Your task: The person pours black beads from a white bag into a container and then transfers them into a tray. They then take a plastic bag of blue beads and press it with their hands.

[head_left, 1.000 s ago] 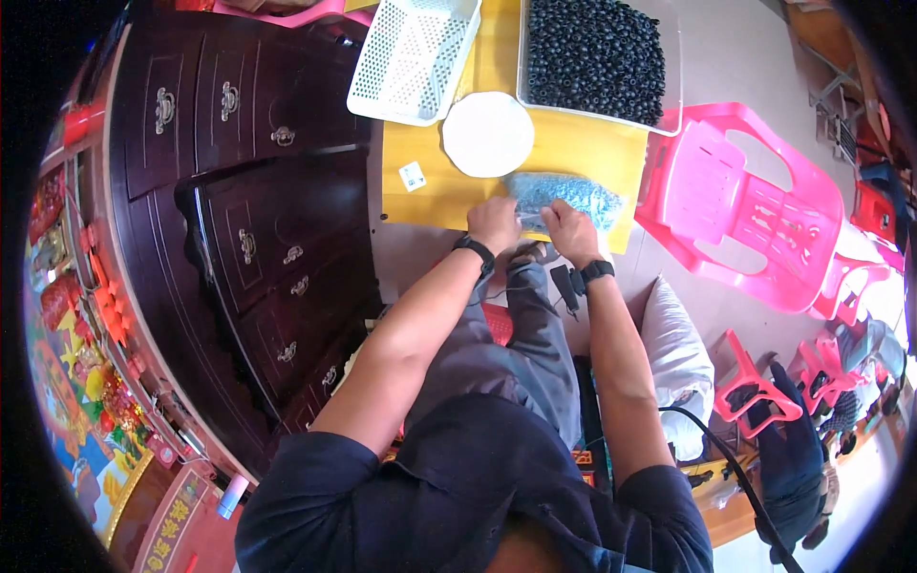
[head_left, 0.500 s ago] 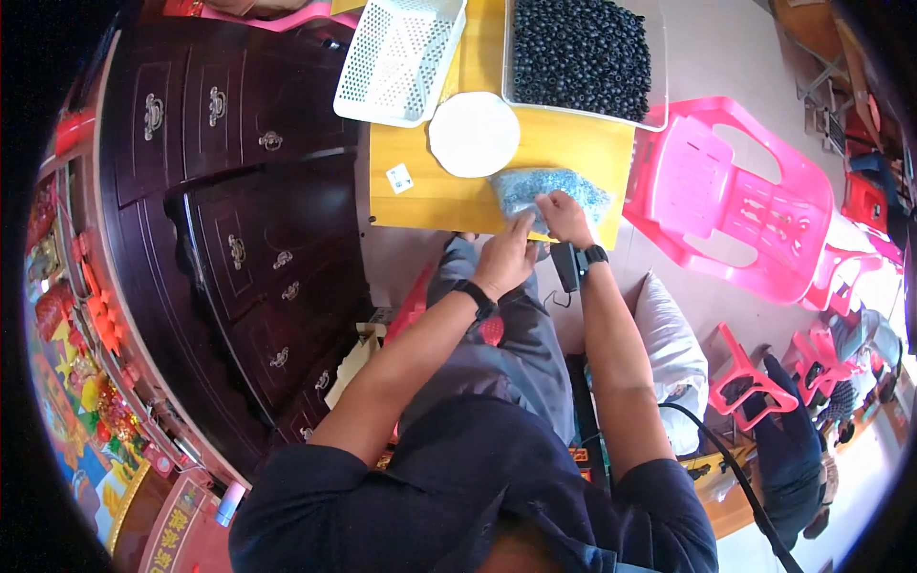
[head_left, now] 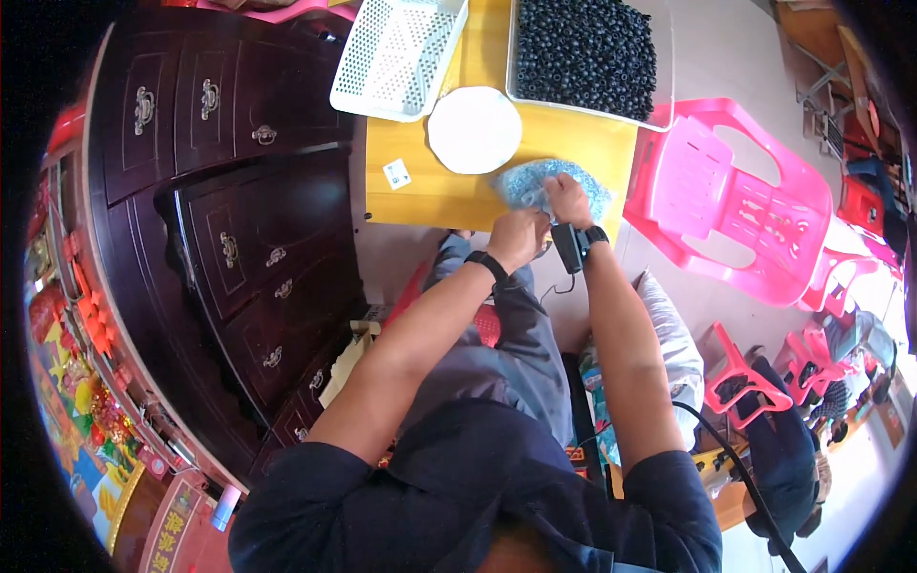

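Now reaching further up than half a second ago: right hand (head_left: 567,198) resting on top of the blue bag (head_left: 549,184), fingers curled onto it, possibly pinching the plastic. Left hand (head_left: 517,239) lifting clear of the lap, closing in just beside the bag at the near edge of the yellow table (head_left: 420,196), fingers bunched, hard to tell around what. Counting up: one blue bag, one white disc (head_left: 474,130), one white basket (head_left: 398,53), one tray of black beads (head_left: 585,53), one pink chair (head_left: 731,201) alongside.

Bright daylight, heavy fisheye edge distortion
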The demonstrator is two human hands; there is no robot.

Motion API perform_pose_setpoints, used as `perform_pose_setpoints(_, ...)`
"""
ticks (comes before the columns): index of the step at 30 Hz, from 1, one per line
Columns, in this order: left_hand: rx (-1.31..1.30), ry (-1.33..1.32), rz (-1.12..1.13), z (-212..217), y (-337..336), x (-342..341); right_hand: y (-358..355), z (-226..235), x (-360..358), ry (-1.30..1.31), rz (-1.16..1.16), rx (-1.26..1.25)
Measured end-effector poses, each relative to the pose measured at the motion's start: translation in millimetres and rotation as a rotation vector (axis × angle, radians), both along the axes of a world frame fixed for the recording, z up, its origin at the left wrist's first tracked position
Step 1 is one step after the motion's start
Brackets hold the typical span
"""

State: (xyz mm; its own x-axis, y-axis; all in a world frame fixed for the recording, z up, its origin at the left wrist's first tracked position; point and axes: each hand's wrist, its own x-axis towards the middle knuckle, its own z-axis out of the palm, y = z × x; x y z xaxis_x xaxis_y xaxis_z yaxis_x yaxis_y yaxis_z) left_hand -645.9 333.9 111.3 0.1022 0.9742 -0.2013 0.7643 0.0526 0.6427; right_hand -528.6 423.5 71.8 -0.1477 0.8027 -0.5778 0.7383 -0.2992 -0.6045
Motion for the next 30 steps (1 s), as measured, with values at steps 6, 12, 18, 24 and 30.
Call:
perform_pose_setpoints(6,0.056,-0.011,-0.107,4,5,-12,4,-2,-2,0.004,-0.035,-0.024)
perform_pose_setpoints(12,0.092,0.044,-0.303,7,8,-17,8,-8,4,0.008,0.019,-0.026)
perform_pose_setpoints(18,0.096,-0.001,-0.439,3,10,-33,19,6,2,0.015,0.322,0.08)
perform_pose_setpoints(24,0.061,-0.044,-0.439,15,19,-34,18,17,6,0.017,0.311,0.138)
perform_pose_setpoints(30,-0.246,0.104,-0.021,6,33,-34,-1,53,-10,0.045,0.192,0.306)
